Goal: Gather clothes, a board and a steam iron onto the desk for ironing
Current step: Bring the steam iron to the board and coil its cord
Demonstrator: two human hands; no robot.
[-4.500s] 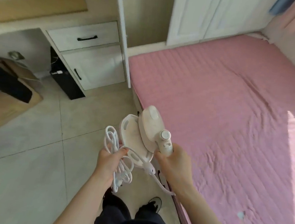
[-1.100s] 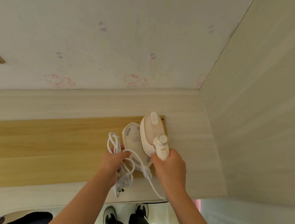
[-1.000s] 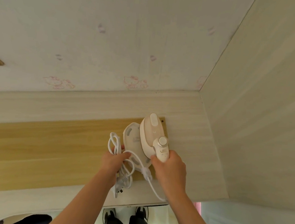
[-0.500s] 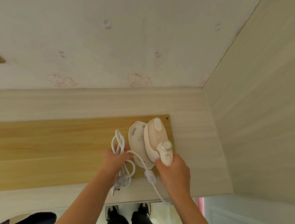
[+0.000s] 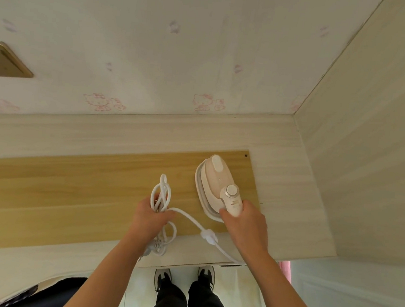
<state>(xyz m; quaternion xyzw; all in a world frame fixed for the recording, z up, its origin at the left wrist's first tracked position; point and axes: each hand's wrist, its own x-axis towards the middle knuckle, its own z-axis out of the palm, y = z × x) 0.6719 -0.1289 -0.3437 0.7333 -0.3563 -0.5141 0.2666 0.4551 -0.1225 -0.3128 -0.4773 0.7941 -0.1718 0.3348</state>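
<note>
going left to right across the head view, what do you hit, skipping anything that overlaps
tan wall plate → coiled cord → steam iron → side panel

Hands (image 5: 153,218) (image 5: 244,220) grip steam iron (image 5: 216,179) and coiled cord (image 5: 160,193).

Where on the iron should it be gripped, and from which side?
Take the iron by its narrow handle, from the near side: it juts toward the person past the dial, while the body is broad and smooth. The right hand grips there.
</note>
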